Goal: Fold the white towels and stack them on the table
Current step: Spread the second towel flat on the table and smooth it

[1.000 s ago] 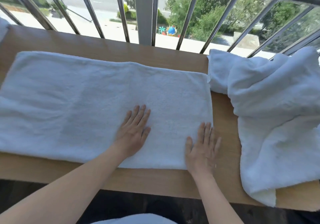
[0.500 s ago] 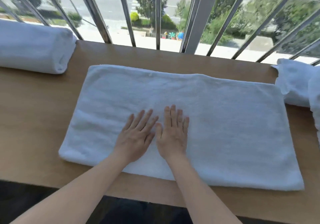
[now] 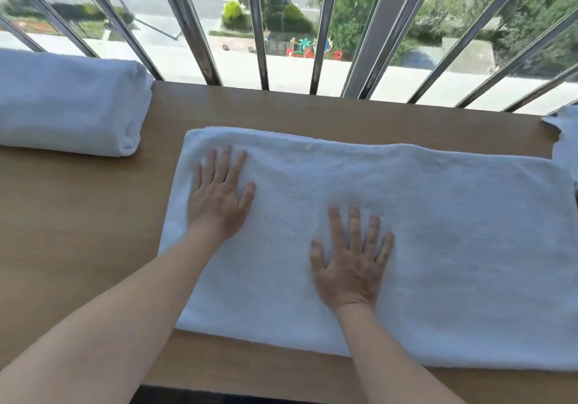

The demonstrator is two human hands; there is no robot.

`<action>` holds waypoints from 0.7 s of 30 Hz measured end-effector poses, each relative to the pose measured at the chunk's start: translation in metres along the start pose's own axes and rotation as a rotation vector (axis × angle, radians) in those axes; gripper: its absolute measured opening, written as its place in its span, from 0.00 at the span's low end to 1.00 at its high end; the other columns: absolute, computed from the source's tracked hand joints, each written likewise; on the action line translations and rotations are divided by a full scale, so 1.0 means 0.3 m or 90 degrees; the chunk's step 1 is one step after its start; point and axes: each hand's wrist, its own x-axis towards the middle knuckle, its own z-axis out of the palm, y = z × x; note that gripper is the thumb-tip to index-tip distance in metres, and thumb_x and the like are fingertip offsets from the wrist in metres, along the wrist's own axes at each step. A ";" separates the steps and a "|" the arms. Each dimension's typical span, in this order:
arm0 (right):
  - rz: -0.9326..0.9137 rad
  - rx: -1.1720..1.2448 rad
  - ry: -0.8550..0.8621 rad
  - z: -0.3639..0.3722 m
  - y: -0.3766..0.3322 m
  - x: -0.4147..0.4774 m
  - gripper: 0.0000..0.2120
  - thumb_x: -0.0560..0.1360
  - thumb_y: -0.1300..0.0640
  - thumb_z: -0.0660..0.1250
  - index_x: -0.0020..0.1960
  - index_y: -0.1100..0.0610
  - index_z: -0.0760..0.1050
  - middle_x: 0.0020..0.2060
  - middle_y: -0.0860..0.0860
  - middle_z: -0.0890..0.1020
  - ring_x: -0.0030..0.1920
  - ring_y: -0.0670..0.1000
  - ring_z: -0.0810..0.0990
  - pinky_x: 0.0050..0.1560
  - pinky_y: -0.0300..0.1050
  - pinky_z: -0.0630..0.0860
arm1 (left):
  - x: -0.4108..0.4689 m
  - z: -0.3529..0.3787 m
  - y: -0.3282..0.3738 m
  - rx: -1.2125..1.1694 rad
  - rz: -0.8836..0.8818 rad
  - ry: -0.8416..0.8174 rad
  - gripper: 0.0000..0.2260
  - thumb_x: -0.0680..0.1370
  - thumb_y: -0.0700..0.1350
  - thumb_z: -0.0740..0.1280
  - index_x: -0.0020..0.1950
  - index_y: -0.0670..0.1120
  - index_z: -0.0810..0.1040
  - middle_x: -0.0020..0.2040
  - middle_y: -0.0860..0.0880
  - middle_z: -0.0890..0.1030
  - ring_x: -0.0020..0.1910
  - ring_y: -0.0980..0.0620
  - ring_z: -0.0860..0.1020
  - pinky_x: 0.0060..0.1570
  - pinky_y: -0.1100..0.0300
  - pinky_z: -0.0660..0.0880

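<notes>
One finished white towel (image 3: 72, 103) is lying rolled or folded thick at the far-left corner of the wooden surface (image 3: 78, 216), against the railing (image 3: 200, 25). A second towel (image 3: 391, 241), already doubled into a long rectangle, is lying flat across the middle toward the near edge. Left hand (image 3: 219, 197) is pressing its left end, fingers spread flat, gripping nothing. Right hand (image 3: 350, 266) is likewise lying palm-down mid-towel, open, holding nothing. Judging this a smoothing step; further folds and stacking are remaining. At the right edge, a scrap of unfolded towel (image 3: 563, 141) is showing, still waiting.
</notes>
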 end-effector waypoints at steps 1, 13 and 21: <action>0.002 -0.002 0.001 0.002 -0.001 0.003 0.33 0.76 0.38 0.55 0.79 0.44 0.60 0.79 0.52 0.61 0.79 0.63 0.54 0.76 0.69 0.49 | 0.025 -0.008 0.000 -0.005 -0.028 -0.001 0.31 0.80 0.63 0.42 0.82 0.58 0.42 0.83 0.53 0.42 0.81 0.49 0.39 0.78 0.47 0.37; -0.002 0.004 0.070 0.050 0.024 -0.002 0.33 0.76 0.41 0.56 0.80 0.47 0.60 0.79 0.52 0.61 0.80 0.61 0.52 0.77 0.67 0.48 | -0.158 0.061 0.217 0.006 0.157 -0.020 0.30 0.81 0.63 0.49 0.82 0.57 0.50 0.83 0.53 0.48 0.82 0.49 0.45 0.78 0.42 0.43; 0.003 0.029 0.073 0.052 0.018 -0.001 0.33 0.76 0.42 0.55 0.80 0.46 0.59 0.79 0.52 0.61 0.80 0.60 0.52 0.77 0.66 0.48 | 0.113 -0.052 -0.031 -0.038 -0.159 -0.063 0.30 0.81 0.64 0.43 0.81 0.59 0.38 0.82 0.51 0.36 0.80 0.48 0.34 0.77 0.41 0.36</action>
